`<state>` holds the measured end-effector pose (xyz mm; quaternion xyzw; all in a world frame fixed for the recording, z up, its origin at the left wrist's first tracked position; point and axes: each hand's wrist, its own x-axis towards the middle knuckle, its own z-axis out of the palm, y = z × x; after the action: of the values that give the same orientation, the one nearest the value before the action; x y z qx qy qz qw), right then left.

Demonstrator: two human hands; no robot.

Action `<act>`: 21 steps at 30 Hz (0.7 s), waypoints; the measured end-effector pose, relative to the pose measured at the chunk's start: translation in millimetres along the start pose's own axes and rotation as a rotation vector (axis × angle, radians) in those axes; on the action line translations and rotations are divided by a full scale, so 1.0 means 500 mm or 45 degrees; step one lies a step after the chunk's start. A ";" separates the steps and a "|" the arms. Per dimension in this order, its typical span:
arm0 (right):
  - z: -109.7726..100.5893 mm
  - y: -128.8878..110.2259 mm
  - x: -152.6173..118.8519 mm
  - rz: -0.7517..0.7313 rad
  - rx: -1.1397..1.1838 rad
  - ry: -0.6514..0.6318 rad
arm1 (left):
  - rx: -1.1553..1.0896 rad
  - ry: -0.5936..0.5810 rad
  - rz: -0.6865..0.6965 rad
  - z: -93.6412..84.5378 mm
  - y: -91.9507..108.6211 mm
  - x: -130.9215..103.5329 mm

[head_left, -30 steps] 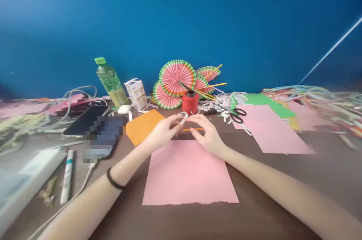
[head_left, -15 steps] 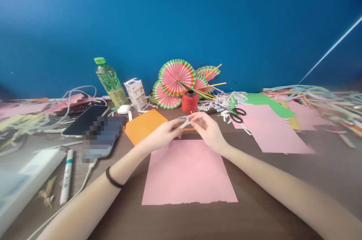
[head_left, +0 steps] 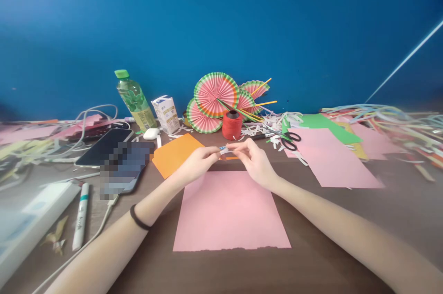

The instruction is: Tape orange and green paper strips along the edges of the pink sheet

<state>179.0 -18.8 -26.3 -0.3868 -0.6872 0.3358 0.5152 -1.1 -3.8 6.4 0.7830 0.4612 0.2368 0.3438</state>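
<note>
Between my fingertips, above the far edge of a pink sheet of paper (head_left: 231, 215), is a small whitish roll of tape (head_left: 224, 150) with blue print. My left hand (head_left: 198, 165) pinches its left side. On the other side, my right hand (head_left: 255, 163) has thumb and fingers closed at the roll's edge; whether a loose tape end lies in them is too small to tell. The pink sheet lies flat, its near edge ragged. An orange sheet (head_left: 178, 153) is partly under my left hand. Just beyond my hands stands a red spool of thread (head_left: 231, 127).
Folded round paper fans (head_left: 216, 94) lean at the back by the blue wall. Scissors (head_left: 292, 141) and more pink paper (head_left: 334, 158) lie to the right. Leftward are a bottle (head_left: 134, 100), a small carton (head_left: 166, 114), phones (head_left: 105, 147) and a marker (head_left: 80, 218).
The roll has turned in my fingers, so its blue print and flatter side show now. My left fingers have straightened a little; the arms stay nearly in place.
</note>
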 end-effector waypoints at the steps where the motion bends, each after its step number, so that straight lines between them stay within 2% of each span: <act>1: 0.000 0.000 -0.001 -0.008 -0.006 -0.015 | -0.016 0.012 -0.010 0.001 -0.001 0.001; 9: -0.003 0.006 -0.001 -0.063 0.080 -0.102 | -0.237 0.024 -0.031 0.005 -0.006 0.003; 13: -0.001 0.005 -0.001 -0.061 0.153 -0.113 | -0.248 0.048 -0.042 0.005 -0.001 0.002; 17: 0.003 0.001 0.000 -0.040 0.207 -0.101 | -0.270 0.104 -0.040 0.006 0.008 0.003; 21: -0.002 -0.002 0.006 0.033 0.298 -0.157 | -0.299 0.099 -0.013 0.005 0.006 0.003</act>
<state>179.3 -16.5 -23.9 -0.3116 -0.6685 0.4436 0.5091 3.2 -4.2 7.1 0.7253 0.4472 0.3176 0.4161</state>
